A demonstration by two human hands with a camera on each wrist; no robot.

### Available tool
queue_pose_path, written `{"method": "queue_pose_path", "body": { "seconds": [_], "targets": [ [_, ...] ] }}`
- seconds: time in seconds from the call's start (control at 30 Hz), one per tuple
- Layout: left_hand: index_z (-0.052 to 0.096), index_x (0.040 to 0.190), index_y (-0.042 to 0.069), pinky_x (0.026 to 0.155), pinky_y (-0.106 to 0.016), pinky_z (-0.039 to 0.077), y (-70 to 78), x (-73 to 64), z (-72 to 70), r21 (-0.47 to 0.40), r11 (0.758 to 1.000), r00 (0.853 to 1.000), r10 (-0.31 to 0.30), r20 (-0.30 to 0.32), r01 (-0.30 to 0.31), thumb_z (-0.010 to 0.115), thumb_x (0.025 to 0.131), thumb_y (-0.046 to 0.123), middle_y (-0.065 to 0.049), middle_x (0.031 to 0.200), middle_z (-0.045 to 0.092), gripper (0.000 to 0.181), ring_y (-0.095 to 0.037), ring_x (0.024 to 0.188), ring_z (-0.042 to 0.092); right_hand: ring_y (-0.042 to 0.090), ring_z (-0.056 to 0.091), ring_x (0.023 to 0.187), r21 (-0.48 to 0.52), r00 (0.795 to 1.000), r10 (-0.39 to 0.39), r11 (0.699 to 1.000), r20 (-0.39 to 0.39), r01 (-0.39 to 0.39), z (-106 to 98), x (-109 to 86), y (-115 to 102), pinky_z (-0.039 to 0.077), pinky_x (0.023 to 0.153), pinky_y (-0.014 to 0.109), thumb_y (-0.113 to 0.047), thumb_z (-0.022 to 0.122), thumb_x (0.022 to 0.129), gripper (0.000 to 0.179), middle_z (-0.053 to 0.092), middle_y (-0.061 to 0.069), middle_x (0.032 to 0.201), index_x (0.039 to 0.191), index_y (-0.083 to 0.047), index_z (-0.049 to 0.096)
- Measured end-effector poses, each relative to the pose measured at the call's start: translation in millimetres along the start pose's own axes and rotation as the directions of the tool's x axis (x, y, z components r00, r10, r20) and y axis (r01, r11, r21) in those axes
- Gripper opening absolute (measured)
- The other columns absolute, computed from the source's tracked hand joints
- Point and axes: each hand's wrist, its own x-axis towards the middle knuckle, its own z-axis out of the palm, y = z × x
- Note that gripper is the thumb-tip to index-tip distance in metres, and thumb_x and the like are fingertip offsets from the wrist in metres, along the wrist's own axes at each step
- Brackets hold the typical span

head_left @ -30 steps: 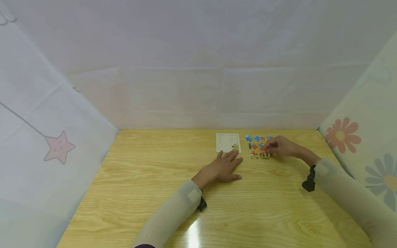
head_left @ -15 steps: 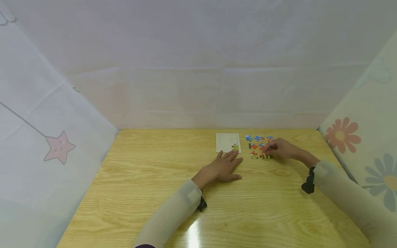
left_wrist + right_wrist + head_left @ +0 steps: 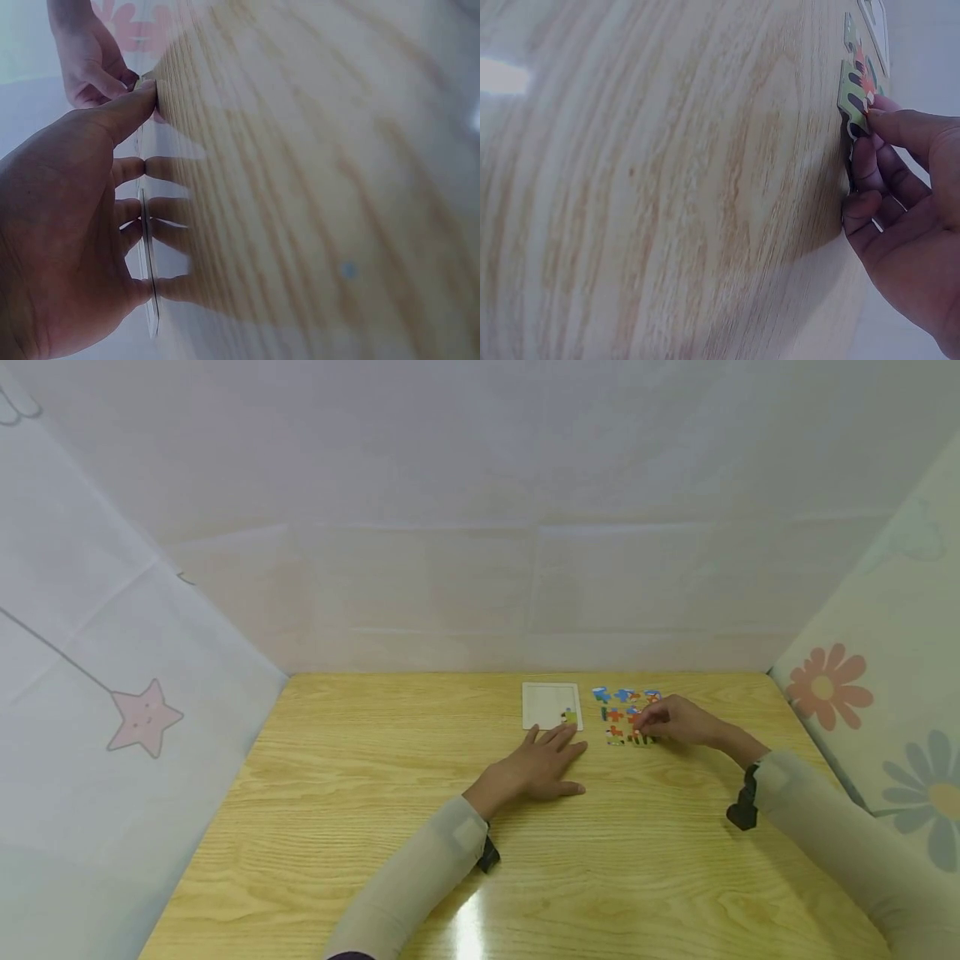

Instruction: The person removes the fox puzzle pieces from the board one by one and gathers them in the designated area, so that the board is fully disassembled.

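My left hand (image 3: 542, 768) rests on the wooden table with fingers spread, its fingertips right at the near edge of a pale square puzzle tray (image 3: 538, 703). One green jigsaw piece (image 3: 569, 717) lies in the tray's near right corner. To the right, my right hand (image 3: 678, 720) reaches down over the loose jigsaw pieces (image 3: 615, 715). In the right wrist view, its thumb and forefinger pinch the end of a green jigsaw piece with black marks (image 3: 853, 94), low at the tabletop. The other fingers curl beneath and partly hide the piece's far end.
The loose pieces, blue, red and green, lie in rough rows right of the tray. A white cloth wall (image 3: 420, 593) stands behind the table's back edge, with printed cloth walls on both sides. The bare wooden tabletop (image 3: 337, 752) stretches left and toward the front.
My right hand has shifted slightly down toward the near pieces, uncovering more of the blue and red piece at the back right. My left hand and the tray have not moved.
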Motion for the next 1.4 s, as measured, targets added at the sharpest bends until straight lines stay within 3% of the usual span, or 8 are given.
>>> {"method": "queue_pose_path", "body": {
  "seconds": [0.13, 0.3, 0.6, 0.93, 1.1, 1.4],
  "targets": [
    [0.022, 0.171, 0.03, 0.131, -0.059, 0.009, 4.5, -5.3, -5.5, 0.005, 1.0, 1.0, 0.0, 0.002, 0.0, 0.052, 0.104, 0.066, 0.002, 0.179, 0.001, 0.082, -0.019, 0.165, 0.004, 0.032, 0.069, 0.094, -0.016, 1.0, -0.024, 1.0, -0.012, 0.024, 1, -0.6, 0, 0.056, 0.072, 0.035, 0.001, 0.066, 0.103, 0.014, 0.074, 0.021, 0.114, 0.112, 0.003, 0.077],
    [0.021, 0.171, 0.027, 0.131, -0.058, 0.011, 12.2, -13.0, -13.0, 0.099, 0.995, 1.0, -0.003, 0.0, 0.003, 0.047, 0.106, 0.066, -0.002, 0.18, 0.003, 0.08, -0.021, 0.165, 0.006, 0.03, 0.069, 0.092, -0.04, 0.999, -0.038, 0.999, -0.025, 0.037, 2, -1.9, 0, 0.056, 0.072, 0.033, -0.001, 0.068, 0.102, 0.014, 0.075, 0.018, 0.112, 0.112, 0.001, 0.078],
    [0.019, 0.172, 0.026, 0.131, -0.058, 0.009, 13.2, -14.9, -13.8, 0.104, 0.995, 1.0, -0.003, 0.004, 0.003, 0.045, 0.107, 0.064, -0.003, 0.18, 0.0, 0.08, -0.022, 0.165, 0.005, 0.029, 0.072, 0.096, -0.061, 0.996, -0.041, 0.997, -0.075, 0.037, 1, -0.8, -2, 0.06, 0.077, 0.033, -0.002, 0.07, 0.102, 0.014, 0.077, 0.014, 0.11, 0.113, -0.002, 0.079],
    [0.019, 0.172, 0.026, 0.132, -0.057, 0.01, 12.8, -15.7, -16.0, 0.109, 0.994, 1.0, -0.013, 0.011, 0.012, 0.044, 0.107, 0.066, -0.003, 0.18, 0.001, 0.081, -0.022, 0.165, 0.004, 0.027, 0.071, 0.092, -0.083, 0.991, -0.092, 0.993, -0.095, 0.084, 7, 17.5, -12, 0.059, 0.074, 0.036, -0.002, 0.069, 0.102, 0.015, 0.076, 0.015, 0.108, 0.114, -0.001, 0.078],
    [0.018, 0.172, 0.025, 0.131, -0.058, 0.011, 12.5, -15.1, -14.6, 0.106, 0.994, 1.0, -0.003, 0.009, 0.002, 0.044, 0.107, 0.066, -0.003, 0.18, 0.001, 0.081, -0.022, 0.165, 0.004, 0.026, 0.069, 0.093, -0.087, 0.992, -0.07, 0.994, -0.104, 0.061, 11, 31.0, -19, 0.057, 0.072, 0.035, -0.005, 0.068, 0.103, 0.016, 0.077, 0.013, 0.11, 0.115, -0.004, 0.079],
    [0.018, 0.172, 0.025, 0.131, -0.06, 0.01, 10.6, -12.5, -11.5, 0.102, 0.995, 1.0, -0.004, 0.009, 0.003, 0.044, 0.107, 0.066, -0.002, 0.18, 0.0, 0.081, -0.022, 0.165, 0.003, 0.034, 0.07, 0.102, -0.063, 0.992, -0.084, 0.995, -0.089, 0.079, 23, 50.0, -41, 0.059, 0.083, 0.045, 0.001, 0.067, 0.102, 0.018, 0.075, 0.021, 0.115, 0.117, 0.003, 0.077]
  ]
}}
